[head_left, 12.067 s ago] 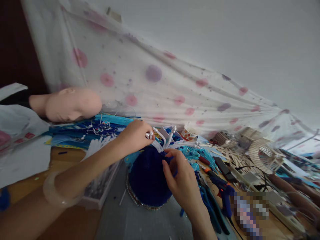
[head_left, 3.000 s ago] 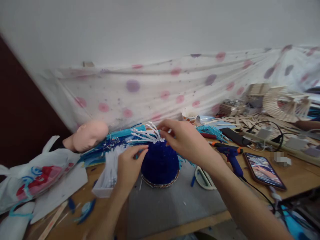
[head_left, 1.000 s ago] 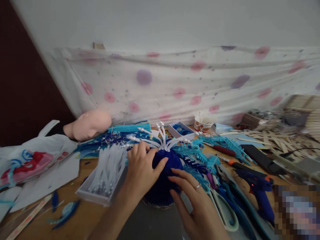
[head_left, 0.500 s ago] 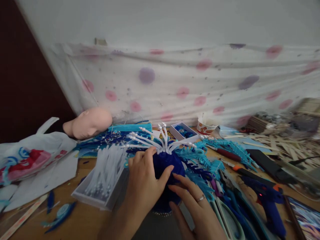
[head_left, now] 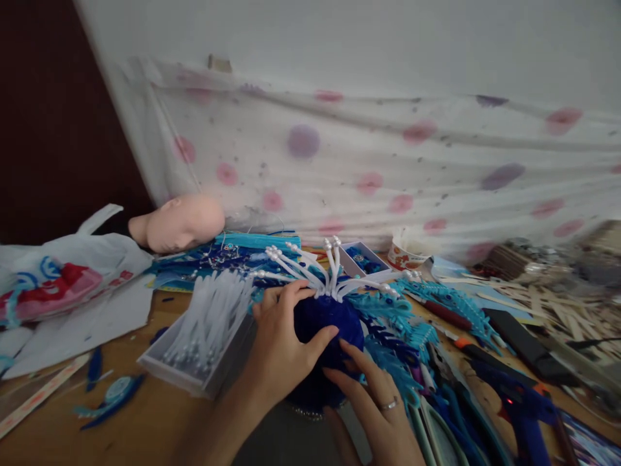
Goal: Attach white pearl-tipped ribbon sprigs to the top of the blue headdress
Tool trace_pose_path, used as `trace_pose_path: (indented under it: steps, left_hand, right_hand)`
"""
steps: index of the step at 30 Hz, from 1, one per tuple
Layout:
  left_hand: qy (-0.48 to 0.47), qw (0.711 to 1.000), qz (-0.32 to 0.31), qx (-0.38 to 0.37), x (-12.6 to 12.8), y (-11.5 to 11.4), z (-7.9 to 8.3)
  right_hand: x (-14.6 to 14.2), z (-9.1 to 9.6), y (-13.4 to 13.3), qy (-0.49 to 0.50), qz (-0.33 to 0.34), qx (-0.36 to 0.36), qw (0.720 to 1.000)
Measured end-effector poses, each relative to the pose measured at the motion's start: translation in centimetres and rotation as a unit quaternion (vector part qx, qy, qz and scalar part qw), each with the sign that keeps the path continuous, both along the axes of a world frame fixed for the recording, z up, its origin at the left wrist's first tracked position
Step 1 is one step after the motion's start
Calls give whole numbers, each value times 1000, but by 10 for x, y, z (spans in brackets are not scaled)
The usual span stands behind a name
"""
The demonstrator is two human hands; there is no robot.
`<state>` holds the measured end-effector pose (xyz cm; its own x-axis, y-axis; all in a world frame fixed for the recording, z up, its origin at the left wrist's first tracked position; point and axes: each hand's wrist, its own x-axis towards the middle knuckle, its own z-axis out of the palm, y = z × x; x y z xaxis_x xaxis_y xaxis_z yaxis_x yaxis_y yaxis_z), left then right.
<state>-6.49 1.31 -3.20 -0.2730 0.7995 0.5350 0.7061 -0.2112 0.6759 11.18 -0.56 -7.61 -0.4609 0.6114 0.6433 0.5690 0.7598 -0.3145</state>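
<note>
A dark blue dome-shaped headpiece (head_left: 334, 320) stands on the table with white bead-tipped stems (head_left: 330, 268) fanning out of its top. My left hand (head_left: 281, 346) wraps the dome's left side, fingers curled over it and thumb across its front. My right hand (head_left: 376, 401), a ring on one finger, rests its fingertips on the dome's lower right side. A white tray of white bead-tipped stems (head_left: 208, 330) lies just left of my left hand.
A mannequin head (head_left: 182, 223) lies at the back left beside a plastic bag (head_left: 58, 278). Turquoise feather-like trims (head_left: 412, 310), a blue glue gun (head_left: 521, 408), scissors (head_left: 436, 427), a paper cup (head_left: 405, 255), a small box (head_left: 361, 259) and wooden sticks (head_left: 538, 298) crowd the right side.
Both hands have stayed on the blue dome. The view has shifted a little, so the dome and hands sit slightly further right and lower in frame.
</note>
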Motion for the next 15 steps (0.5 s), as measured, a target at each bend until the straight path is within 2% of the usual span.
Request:
trace_pose_path:
  steps: [7,12,15]
  left_hand:
    - [-80,997,0,6,0,0,-5]
    - [-106,993,40,21,-4,-2,7]
    - [-180,982,35,33,-10,-16,15]
  right_hand:
    - [-3,1,0,8,9,20,1000]
    - [-5,2,-3,4,2,21,1000]
    - [-6,5,-7,53,1,-3,999]
